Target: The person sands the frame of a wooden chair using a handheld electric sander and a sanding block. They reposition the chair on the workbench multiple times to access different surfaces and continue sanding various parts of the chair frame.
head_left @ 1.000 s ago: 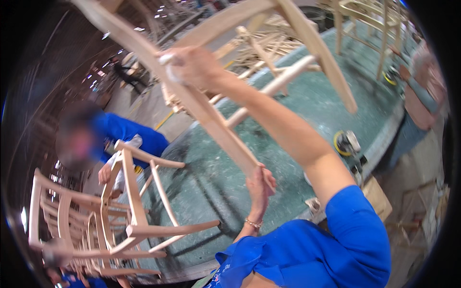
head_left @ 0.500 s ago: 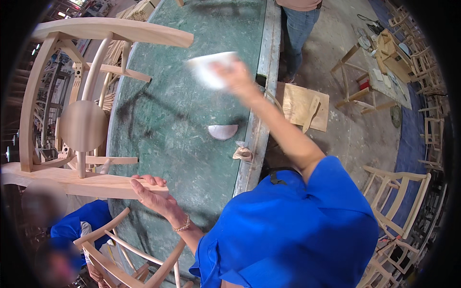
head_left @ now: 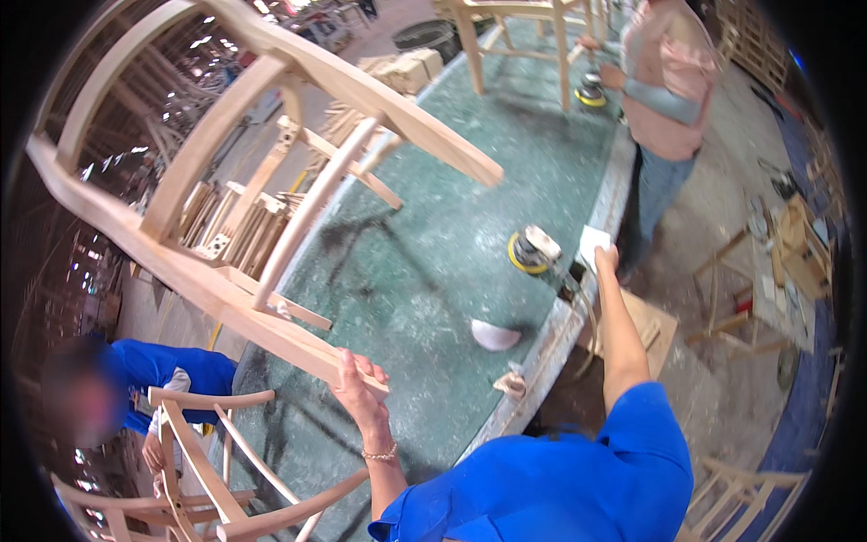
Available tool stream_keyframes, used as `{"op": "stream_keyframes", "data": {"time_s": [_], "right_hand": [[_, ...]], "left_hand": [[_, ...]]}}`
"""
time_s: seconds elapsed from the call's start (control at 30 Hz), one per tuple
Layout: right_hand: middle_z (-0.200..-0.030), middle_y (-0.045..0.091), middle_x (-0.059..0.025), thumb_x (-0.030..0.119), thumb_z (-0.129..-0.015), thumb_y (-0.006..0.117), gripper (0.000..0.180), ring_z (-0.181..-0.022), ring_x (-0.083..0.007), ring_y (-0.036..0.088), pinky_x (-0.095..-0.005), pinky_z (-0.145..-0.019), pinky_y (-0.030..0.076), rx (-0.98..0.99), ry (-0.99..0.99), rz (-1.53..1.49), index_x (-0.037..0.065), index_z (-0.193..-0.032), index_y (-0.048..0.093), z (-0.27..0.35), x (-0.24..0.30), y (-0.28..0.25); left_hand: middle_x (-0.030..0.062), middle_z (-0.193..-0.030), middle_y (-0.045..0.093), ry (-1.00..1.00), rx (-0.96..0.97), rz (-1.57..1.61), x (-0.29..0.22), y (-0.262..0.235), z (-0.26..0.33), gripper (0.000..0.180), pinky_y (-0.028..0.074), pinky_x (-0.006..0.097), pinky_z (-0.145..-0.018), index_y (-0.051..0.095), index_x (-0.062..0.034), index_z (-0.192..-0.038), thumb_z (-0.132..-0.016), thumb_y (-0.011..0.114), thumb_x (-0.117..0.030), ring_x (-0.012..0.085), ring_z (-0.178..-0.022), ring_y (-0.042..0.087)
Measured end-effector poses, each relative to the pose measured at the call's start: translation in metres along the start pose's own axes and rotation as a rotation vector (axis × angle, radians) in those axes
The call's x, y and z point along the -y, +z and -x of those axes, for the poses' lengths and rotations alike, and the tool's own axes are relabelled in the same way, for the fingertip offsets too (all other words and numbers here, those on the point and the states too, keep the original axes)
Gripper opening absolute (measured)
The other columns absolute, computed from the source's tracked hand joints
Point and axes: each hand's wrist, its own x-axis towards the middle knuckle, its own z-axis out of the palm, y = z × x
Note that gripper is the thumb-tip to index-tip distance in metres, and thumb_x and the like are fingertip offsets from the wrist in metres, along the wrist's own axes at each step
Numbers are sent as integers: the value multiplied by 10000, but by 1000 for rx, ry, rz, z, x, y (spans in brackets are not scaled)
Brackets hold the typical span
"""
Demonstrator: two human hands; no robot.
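At the lower middle, my left hand [head_left: 363, 390] is wrapped round the end of a leg of a bare wooden chair frame [head_left: 271, 336]. The chair lies tilted on its side over the left part of the green table [head_left: 411, 280]. My right arm reaches out to the far right, where my right hand [head_left: 607, 259] pinches a small white sheet [head_left: 593, 242] at the table's edge. Just left of that sheet, a sander [head_left: 535, 249] with a yellow-rimmed pad rests on the table. Nearer to me lies a white half-round piece [head_left: 495, 335], apart from both hands.
A crumpled beige scrap [head_left: 511, 384] sits by the metal table edge [head_left: 533, 370]. Across the table, a co-worker in pink [head_left: 668, 108] holds another sander [head_left: 591, 91] near a chair [head_left: 479, 45]. A co-worker in blue [head_left: 194, 370] stands left, beside another chair frame [head_left: 298, 517].
My right hand has swung the white sheet from above the table out to its right edge. The view has shifted, bringing the sander and far co-worker into sight. My left hand still grips the chair leg.
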Motion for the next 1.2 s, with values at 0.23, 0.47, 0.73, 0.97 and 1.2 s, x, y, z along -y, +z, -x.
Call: {"op": "stream_keyframes", "data": {"time_s": [0.23, 0.47, 0.73, 0.97, 1.2], "right_hand": [[-1423, 272, -358, 255, -767, 676, 962, -1345, -406, 305, -389, -1123, 240, -77, -150, -53, -74, -1451, 85, 6, -2, -10], [-1305, 480, -266, 260, -830, 624, 698, -1209, -375, 472, -387, -1044, 348, 52, -164, -297, -15, -1400, 330, 50, 39, -13], [-1098, 612, -118, 245, -923, 606, 631, -985, -157, 583, -301, -860, 468, 1186, -552, -613, 51, -1436, 294, 384, 237, -67], [-1201, 563, -225, 546, -883, 555, 845, -1098, -279, 576, -341, -925, 455, 1250, -723, -488, 4, -1447, 238, 477, 277, -58], [-1026, 632, -130, 450, -755, 756, 746, -820, -185, 636, -289, -672, 517, 1341, -663, -419, -8, -1266, 464, 479, 284, -48]], "left_hand": [[25, -654, 488, -20, 36, 68, -4, 1, -2, 228, 456, 271, -423, 465, -55, -1022, -921, 600, -208, 126, -466, 504], [28, -656, 506, -19, 79, 99, -4, -2, -2, 197, 452, 260, -409, 468, -51, -999, -912, 612, -154, 122, -462, 509], [69, -872, 578, 352, 64, -162, 14, -11, -13, 341, 493, 286, -670, 459, -5, -1142, -965, 524, -289, 128, -779, 572], [127, -1219, 499, 291, 145, -342, 28, -34, -15, 478, 359, 397, -945, 417, -27, -1288, -1006, 345, -406, 239, -1091, 493], [127, -1439, 397, 346, 168, -494, 38, -76, -30, 552, 219, 463, -1100, 459, -71, -1347, -988, 327, -468, 298, -1322, 384]]}}
